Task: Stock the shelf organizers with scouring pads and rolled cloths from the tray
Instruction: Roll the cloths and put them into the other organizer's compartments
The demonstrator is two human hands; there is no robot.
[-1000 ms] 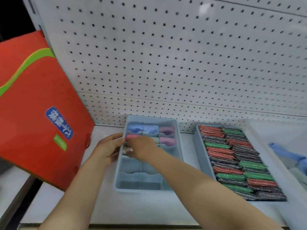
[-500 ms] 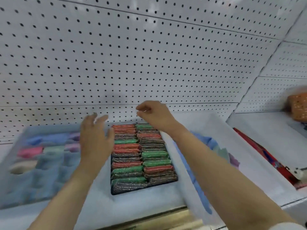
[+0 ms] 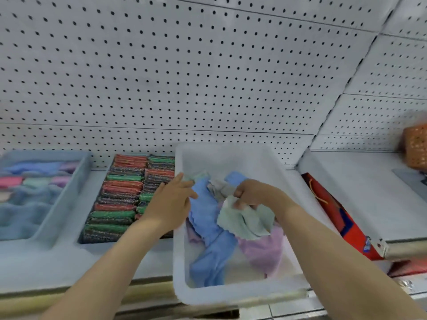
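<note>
our right hand is curled over the white tray, fingers pinching a pale green cloth that hangs just above the loose blue cloth and pink cloth. our left hand reaches in over the tray's left wall, fingers straight and gripping nothing, tips near the blue cloth. left of the tray sit the pad organizer packed full and the cloth organizer, its near compartments bare.
</note>
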